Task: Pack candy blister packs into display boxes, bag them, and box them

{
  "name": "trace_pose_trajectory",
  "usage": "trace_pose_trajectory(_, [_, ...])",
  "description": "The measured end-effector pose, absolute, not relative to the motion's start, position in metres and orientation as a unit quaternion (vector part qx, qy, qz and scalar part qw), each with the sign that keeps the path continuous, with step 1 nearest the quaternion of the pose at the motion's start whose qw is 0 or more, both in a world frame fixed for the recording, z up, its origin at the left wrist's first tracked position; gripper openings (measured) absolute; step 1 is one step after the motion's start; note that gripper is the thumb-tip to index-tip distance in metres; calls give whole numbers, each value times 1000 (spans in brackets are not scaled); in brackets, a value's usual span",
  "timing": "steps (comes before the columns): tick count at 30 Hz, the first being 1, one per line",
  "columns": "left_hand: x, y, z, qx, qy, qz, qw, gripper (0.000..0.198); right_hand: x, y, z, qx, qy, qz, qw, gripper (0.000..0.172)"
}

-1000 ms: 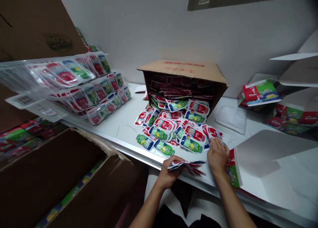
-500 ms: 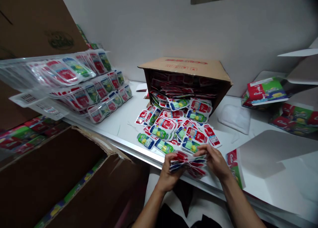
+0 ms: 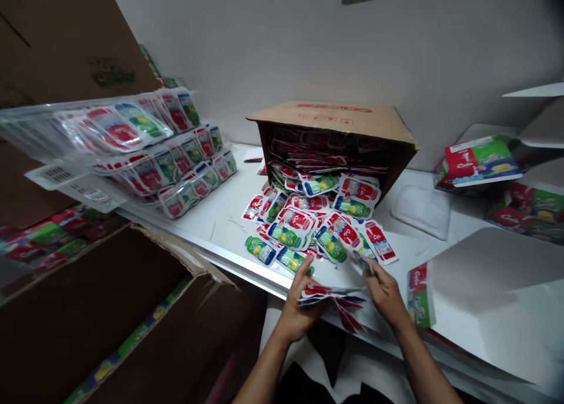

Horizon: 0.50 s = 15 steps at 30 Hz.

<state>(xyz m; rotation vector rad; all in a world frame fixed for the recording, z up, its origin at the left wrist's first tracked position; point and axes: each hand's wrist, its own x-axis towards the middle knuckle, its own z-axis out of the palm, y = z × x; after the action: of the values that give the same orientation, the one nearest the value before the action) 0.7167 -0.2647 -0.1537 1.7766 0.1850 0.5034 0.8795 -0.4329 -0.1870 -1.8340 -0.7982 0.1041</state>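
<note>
Near the table's front edge, my left hand is closed around a small stack of red, green and white candy packets, held edge-on. To its right, my right hand pinches another candy packet, blurred by motion, above the pile. Just beyond both hands lies a loose pile of bottle-shaped packets, red on one half and green on the other. The pile spills from a brown carton lying on its side, its opening toward me and more packets stacked inside.
Clear plastic trays filled with packets are stacked at the left, by an open cardboard box. At the right are an open white-lined display box, printed red-green boxes and a clear plastic tray. A wall rises behind the table.
My right hand has taken hold of a packet from the front right of the pile and lifted it. My left hand keeps its stack; the view has shifted slightly.
</note>
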Motion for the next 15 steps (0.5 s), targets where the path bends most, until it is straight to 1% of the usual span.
trace_pose_trajectory(2, [718, -265, -156, 747, 92, 212, 623, 17, 867, -437, -178, -711, -352, 183, 580, 39])
trace_pose_trajectory(4, [718, -266, -158, 706, 101, 209, 669, 28, 857, -439, -174, -646, -354, 290, 610, 43])
trace_pose_trajectory(7, [716, -267, -159, 660, 131, 199, 712, 63, 855, -435, -174, -590, -312, 359, 652, 66])
trace_pose_trajectory(8, [715, -267, -158, 664, 139, 188, 710, 69, 859, -431, -175, -594, -298, 357, 657, 71])
trace_pose_trajectory(9, [715, -267, -157, 676, 142, 178, 701, 66, 866, -425, -175, -616, -284, 334, 654, 70])
trace_pose_trajectory(11, [714, -266, -155, 710, 131, 166, 672, 43, 883, -409, -174, -704, -267, 227, 618, 59])
trace_pose_trajectory(12, [714, -266, -154, 724, 123, 167, 658, 31, 893, -399, -174, -755, -274, 154, 576, 55])
trace_pose_trajectory(13, [714, -266, -154, 734, 116, 171, 647, 24, 902, -389, -175, -799, -295, 83, 518, 58])
trace_pose_trajectory(15, [714, -267, -153, 736, 111, 185, 642, 21, 915, -370, -178, -851, -360, -14, 382, 71])
